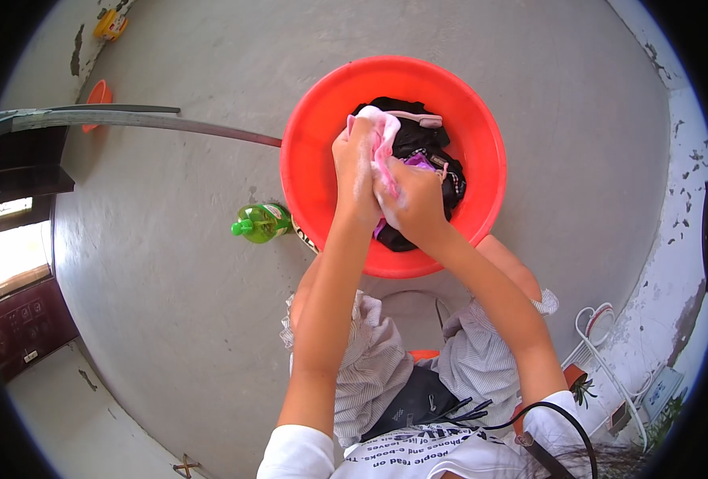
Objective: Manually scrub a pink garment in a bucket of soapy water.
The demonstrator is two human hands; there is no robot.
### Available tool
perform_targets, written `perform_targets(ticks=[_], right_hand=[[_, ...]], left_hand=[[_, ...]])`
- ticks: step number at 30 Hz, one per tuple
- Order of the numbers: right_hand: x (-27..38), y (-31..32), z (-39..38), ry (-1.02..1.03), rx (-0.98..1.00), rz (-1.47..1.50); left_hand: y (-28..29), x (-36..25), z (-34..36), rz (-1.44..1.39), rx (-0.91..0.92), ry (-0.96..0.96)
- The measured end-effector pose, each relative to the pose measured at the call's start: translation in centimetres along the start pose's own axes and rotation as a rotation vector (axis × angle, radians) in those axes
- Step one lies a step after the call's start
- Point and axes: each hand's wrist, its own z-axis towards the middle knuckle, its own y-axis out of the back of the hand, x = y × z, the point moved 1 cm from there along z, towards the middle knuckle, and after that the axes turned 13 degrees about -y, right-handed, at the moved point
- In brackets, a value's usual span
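Observation:
A piece of pink cloth (385,146), streaked with white suds, is bunched between my two hands over a red plastic basin (302,172). My left hand (355,164) is closed round its upper part, with foam on the skin. Lower and to the right, my right hand (411,195) grips the same cloth, its fingers wrapped round it and soapy too. Beneath them in the basin lies a black garment (410,140) with purple and checked parts and a pale pink strap (422,120). My hands hide part of that pile.
Left of the basin stands a green pump bottle (262,223). A long dark rail (170,124) reaches from the left to the basin's rim. A small orange basin (98,104) sits at the far left. Potted plants (581,389) and a white rack (609,359) are at the lower right.

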Motion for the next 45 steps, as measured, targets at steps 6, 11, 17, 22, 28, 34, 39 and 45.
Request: perform_targets(ticks=[6, 11, 17, 22, 28, 34, 39, 45], right_hand=[[-0.2, 0.6, 1.1, -0.247, 0.038, 0.184], [-2.0, 0.2, 2.5, -0.361, -0.078, 0.338], [-1.9, 0.5, 2.6, -0.387, -0.137, 0.316], [0.2, 0.7, 0.5, -0.17, -0.001, 0.111], [0.1, 0.3, 0.6, -0.101, 0.012, 0.137], [-2.4, 0.9, 2.9, -0.417, 0.009, 0.388], [-2.5, 0.7, 2.7, -0.44, -0.035, 0.433], [0.4, 0.2, 0.0, -0.164, 0.094, 0.147]], left_hand=[[-0.7, 1.0, -0.3, -0.047, -0.014, 0.02], [-2.1, 1.4, -0.9, -0.003, -0.064, 0.05], [-2.2, 1.5, -1.4, -0.005, -0.076, 0.059], [-1.0, 0.1, -0.6, -0.063, -0.055, -0.012], [-0.8, 0.3, -0.6, -0.098, -0.043, 0.013], [-2.2, 1.1, -1.6, 0.0, -0.091, 0.12], [-2.2, 1.3, -1.7, 0.001, -0.058, 0.096], [0.3, 0.6, 0.0, -0.011, -0.049, -0.04]])
